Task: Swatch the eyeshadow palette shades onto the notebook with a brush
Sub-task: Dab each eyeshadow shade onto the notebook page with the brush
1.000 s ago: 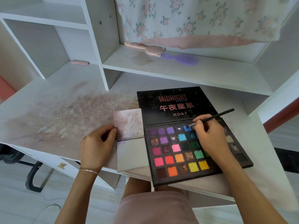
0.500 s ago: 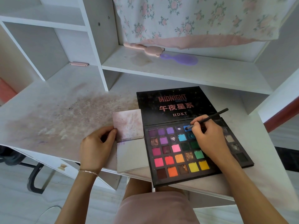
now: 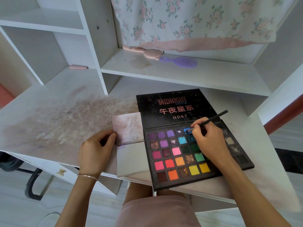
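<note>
Left hand (image 3: 96,151), at seven o'clock: fingers curled, thumb pinching notebook (image 3: 131,145) edge. Right hand (image 3: 211,141), at four o'clock: pinching black brush (image 3: 211,119), tip in blue pan of open eyeshadow palette (image 3: 183,145), beside notebook.

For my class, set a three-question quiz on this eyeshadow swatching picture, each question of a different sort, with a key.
1. True or false: the brush tip is touching the notebook.
2. Which shade does the brush tip meet in the palette? A) yellow B) blue C) orange
3. Fill in: the left hand holds the notebook's ____ edge.

Key: 1. False; the right hand holds the tip in a pan. 2. B. 3. left.
</note>
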The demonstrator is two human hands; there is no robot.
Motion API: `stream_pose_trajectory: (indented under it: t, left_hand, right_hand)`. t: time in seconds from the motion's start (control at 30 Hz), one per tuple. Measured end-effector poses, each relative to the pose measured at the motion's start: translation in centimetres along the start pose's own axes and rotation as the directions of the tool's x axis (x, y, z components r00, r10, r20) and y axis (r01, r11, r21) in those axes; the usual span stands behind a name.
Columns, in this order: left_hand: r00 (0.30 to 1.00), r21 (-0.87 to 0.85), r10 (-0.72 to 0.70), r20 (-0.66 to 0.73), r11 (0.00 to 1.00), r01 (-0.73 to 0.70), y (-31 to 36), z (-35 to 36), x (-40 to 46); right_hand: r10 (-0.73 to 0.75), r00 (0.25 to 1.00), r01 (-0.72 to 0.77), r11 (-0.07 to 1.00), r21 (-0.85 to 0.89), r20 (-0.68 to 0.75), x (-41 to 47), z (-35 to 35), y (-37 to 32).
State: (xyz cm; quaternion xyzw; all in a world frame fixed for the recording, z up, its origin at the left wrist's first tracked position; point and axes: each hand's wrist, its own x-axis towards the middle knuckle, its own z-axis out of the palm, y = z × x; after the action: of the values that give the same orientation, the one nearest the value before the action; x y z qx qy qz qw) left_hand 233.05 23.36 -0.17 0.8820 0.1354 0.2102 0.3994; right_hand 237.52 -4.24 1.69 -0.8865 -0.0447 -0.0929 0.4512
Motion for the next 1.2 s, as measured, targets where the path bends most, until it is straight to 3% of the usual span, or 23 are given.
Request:
stream_pose_trajectory:
  t: [0.23,0.37,0.57,0.77,1.2]
  left_hand:
    - [1.000,0.001,0.012,-0.009,1.000,-0.012,0.1,0.1,0.0]
    - [1.000,-0.004,0.008,-0.016,1.000,-0.008,0.2,0.2,0.0]
    - [1.000,-0.028,-0.008,0.021,1.000,0.008,0.3,0.3,0.0]
    - [0.999,-0.025,0.009,0.033,1.000,-0.008,0.2,-0.2,0.0]
    - [1.000,-0.021,-0.007,0.023,1.000,0.007,0.2,-0.2,0.0]
  right_hand:
    - [0.027,0.998,-0.021,0.995,0.099,-0.059,-0.3,-0.2,-0.6]
    - [0.030,0.996,-0.007,0.967,0.254,-0.083,-1.1,0.7,-2.3]
    - [-0.045,0.994,-0.007,0.885,0.466,0.099,-2.7,5.2,-5.6]
    - [-0.126,0.966,0.038,0.933,0.359,0.225,-3.0,8.3,-7.1]
    - [-0.109,0.956,0.033,0.963,0.269,0.274,-2.8,9.1,-7.1]
